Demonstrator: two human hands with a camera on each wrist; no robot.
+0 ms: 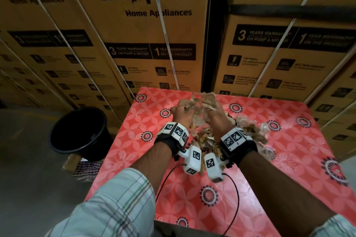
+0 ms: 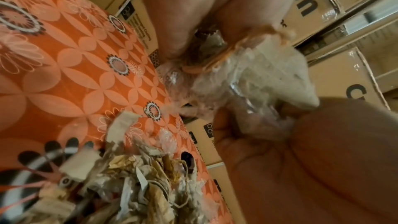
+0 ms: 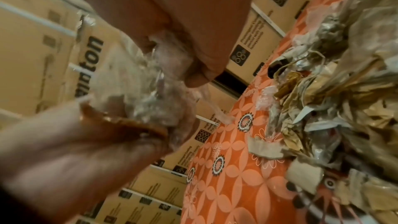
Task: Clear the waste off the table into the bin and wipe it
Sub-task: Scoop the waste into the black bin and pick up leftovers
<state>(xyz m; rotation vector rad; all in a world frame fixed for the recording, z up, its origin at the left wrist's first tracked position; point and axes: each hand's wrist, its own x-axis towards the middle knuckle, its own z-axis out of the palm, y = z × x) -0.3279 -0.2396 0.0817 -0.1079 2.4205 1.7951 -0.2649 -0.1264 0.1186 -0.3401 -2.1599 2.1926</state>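
Both hands are raised over the far part of the red flowered table (image 1: 289, 159) and grip one bundle of waste (image 1: 204, 100), made of crumpled clear plastic and paper scraps. My left hand (image 1: 181, 110) holds its left side and my right hand (image 1: 212, 114) its right side. The left wrist view shows my left hand (image 2: 189, 43), with an orange band by its fingers, curled into the plastic bundle (image 2: 254, 77). In the right wrist view my right hand (image 3: 189, 54) clutches the same bundle (image 3: 133, 94). A loose pile of waste (image 1: 248, 132) still lies on the table. The black bin (image 1: 77, 131) stands on the floor to the left.
Stacked cardboard appliance boxes (image 1: 144, 34) wall off the table's far side and both flanks. A checked cloth (image 1: 86, 167) lies on a low box beside the bin. Black cables (image 1: 236, 194) hang from the wrist cameras over the near part of the table.
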